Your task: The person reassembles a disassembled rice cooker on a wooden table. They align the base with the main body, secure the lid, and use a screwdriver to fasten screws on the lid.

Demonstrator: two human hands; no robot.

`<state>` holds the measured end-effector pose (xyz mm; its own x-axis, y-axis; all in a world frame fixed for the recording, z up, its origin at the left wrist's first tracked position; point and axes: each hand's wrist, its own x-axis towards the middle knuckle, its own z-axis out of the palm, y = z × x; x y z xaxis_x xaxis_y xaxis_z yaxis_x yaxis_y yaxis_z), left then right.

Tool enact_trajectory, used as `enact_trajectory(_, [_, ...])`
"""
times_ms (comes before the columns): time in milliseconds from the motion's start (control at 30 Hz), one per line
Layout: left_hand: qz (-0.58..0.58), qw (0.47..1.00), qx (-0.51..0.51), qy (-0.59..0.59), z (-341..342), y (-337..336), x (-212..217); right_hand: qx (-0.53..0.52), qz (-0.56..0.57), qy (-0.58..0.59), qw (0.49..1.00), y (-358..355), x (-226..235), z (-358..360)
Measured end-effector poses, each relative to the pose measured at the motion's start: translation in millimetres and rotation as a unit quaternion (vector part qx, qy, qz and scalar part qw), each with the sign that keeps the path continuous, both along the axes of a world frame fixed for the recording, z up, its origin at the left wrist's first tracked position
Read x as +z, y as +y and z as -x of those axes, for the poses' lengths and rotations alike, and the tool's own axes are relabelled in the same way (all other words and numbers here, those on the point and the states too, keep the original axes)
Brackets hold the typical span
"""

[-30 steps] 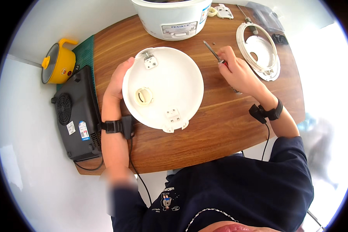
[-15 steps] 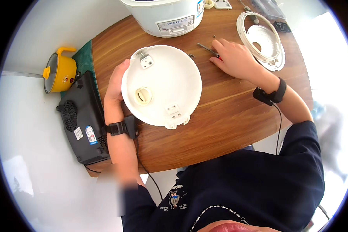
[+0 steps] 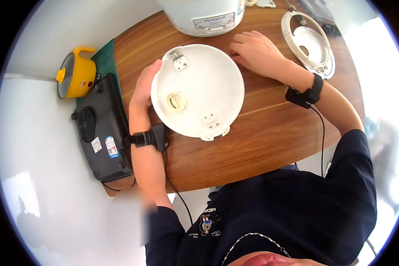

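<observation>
A round white cooker lid (image 3: pixel 199 88) lies underside up on the wooden table (image 3: pixel 261 133), showing a hinge bracket, a centre cap and a latch. My left hand (image 3: pixel 144 88) grips its left rim. My right hand (image 3: pixel 257 53) rests palm down at the lid's upper right edge, fingers closed over a thin metal screwdriver. Only the tool's dark tip (image 3: pixel 232 56) peeks out at the rim.
The white cooker body (image 3: pixel 204 15) stands at the table's far edge. A white ring-shaped inner lid (image 3: pixel 308 44) lies at the right. On the left are a black induction hob (image 3: pixel 102 128), a green mat (image 3: pixel 106 62) and a yellow pot (image 3: pixel 75 75). Both wrists carry black bands with cables.
My right hand has moved left with the screwdriver, from open table to the lid's upper right edge. My left hand keeps its hold on the lid.
</observation>
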<state>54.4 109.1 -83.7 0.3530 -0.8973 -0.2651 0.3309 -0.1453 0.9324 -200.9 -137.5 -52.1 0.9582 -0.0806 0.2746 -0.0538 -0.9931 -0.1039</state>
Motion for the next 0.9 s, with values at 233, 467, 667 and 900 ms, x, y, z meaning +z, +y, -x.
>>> enact_trajectory(233, [0.002, 1.000, -0.003, -0.028, 3.8, -0.6, 5.2, -0.006, -0.075, 0.011, 0.997, 0.3, -3.6, -8.0])
enact_trajectory(467, [0.009, 1.000, -0.005, -0.021, 4.3, -3.4, -0.1, -0.088, -0.144, -0.054, 0.984, 11.7, 26.6, 7.4])
enact_trajectory(667, [0.015, 0.999, -0.042, -0.011, -4.4, -4.7, -0.1, -0.046, -0.219, -0.120, 0.967, 59.5, 62.3, 32.2])
enact_trajectory(900, [0.042, 0.998, -0.021, -0.036, -3.0, -8.6, -2.2, 0.070, -0.214, -0.051, 0.973, 105.9, 35.6, 30.8])
